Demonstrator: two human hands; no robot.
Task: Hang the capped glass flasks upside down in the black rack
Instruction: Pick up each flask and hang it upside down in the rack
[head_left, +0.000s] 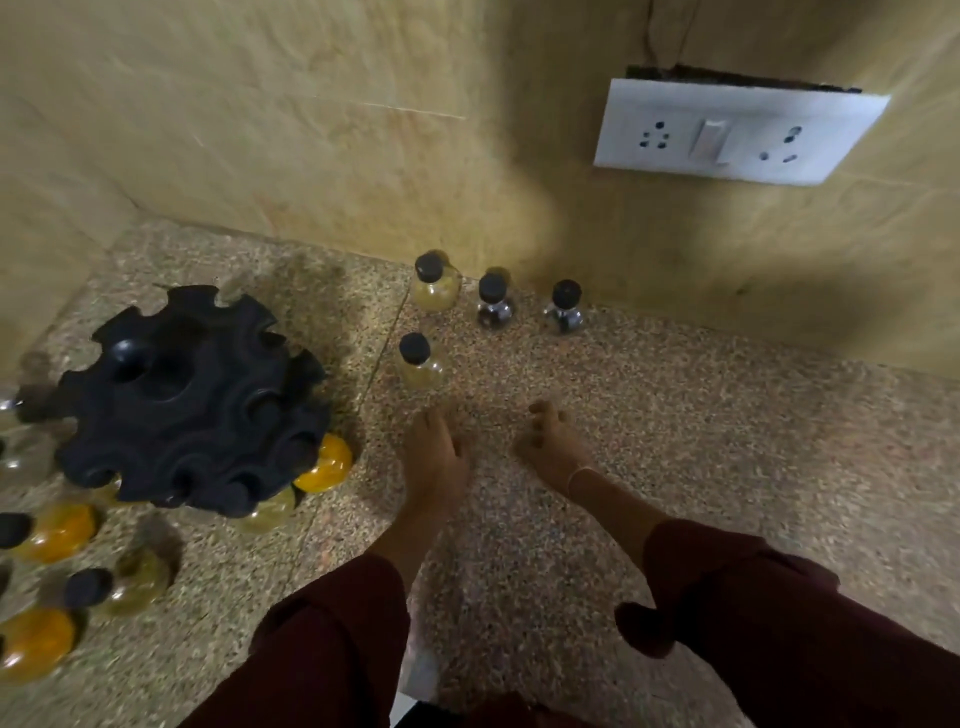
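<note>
Glass flasks with black caps stand upright in a group of four at the middle of the frame, close to the wall: a yellowish one (435, 285) at the back left, a second pale one (420, 361) in front of it, and two dark-filled ones (494, 301) (565, 306) to the right. Left of them sits the black rack (192, 400), a round piece with notches around its rim. At its lower right edge an orange flask (328, 462) and a pale yellowish flask (270, 512) sit tucked under the rim. Several more flasks lie at the left edge of the frame, blurred; at least two orange ones (57, 530) (34, 649) and an olive one (132, 579) can be told. Both hands rest over the speckled stone tabletop (727, 441) below the group of four, holding nothing: the left hand (434, 457) is flat with fingers loose, the right hand (545, 441) loosely curled. Both sleeves are dark red. A white switch plate (737, 130) sits on the wall at upper right.
</note>
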